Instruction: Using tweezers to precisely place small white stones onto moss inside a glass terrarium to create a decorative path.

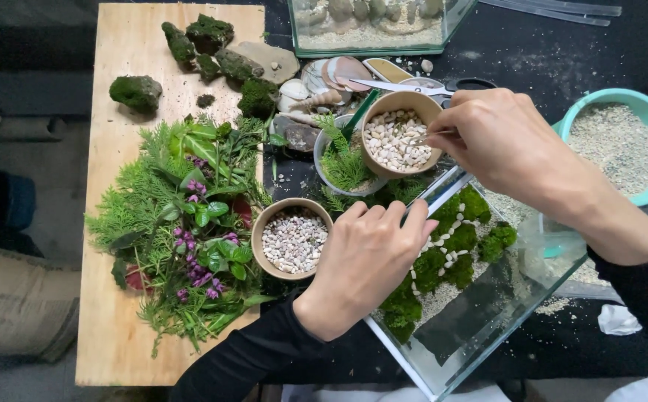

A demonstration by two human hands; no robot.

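The right hand [514, 145] pinches thin tweezers [429, 135] over the pebble bowl [400, 134], tips pointing to nine o'clock. The left hand [368, 257], fingers curled, steadies the glass tank [480, 327] rim; the moss bed [450, 253] lies at six o'clock from the tweezers, nearer the left hand.

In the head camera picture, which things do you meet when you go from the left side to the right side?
Wooden board → pile of green plants → bowl of grey pebbles → left hand → glass tank with moss → right hand → teal bowl of sand.
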